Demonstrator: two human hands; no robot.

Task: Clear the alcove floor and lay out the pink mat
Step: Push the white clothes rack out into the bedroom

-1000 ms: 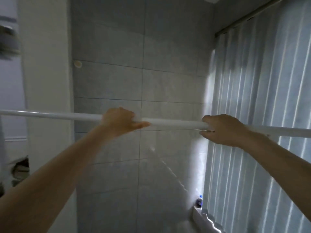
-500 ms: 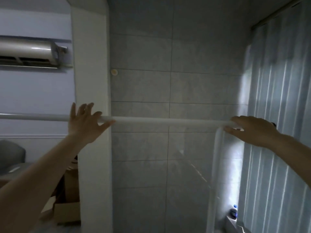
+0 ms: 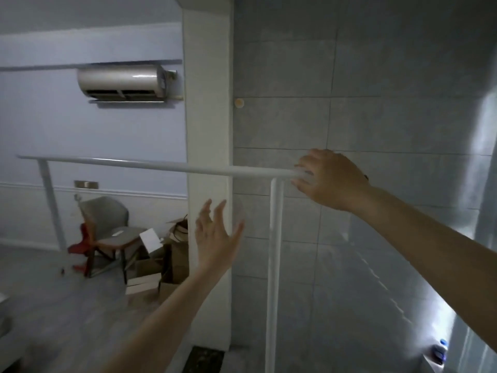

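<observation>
Grey tiled alcove walls back a white rack (image 3: pixel 150 166); the right hand (image 3: pixel 329 179) curls on its top rail's right end, the left hand (image 3: pixel 215 235) spread, empty. Clearing seems underway: next, the left hand needs a grip to carry it out.

Rack rail (image 3: pixel 150 166) spans left to right, in front of the pillar (image 3: pixel 208 125).

Right hand (image 3: pixel 332 180) at the rail's right end, above the upright post (image 3: pixel 274 265); left hand (image 3: pixel 216 236) below the rail, apart from it. Chair (image 3: pixel 107 232) and boxes (image 3: pixel 158 262) on the floor left of the pillar; air conditioner (image 3: pixel 122 83) on the wall above; tiled wall (image 3: pixel 363 109) to the right.
</observation>
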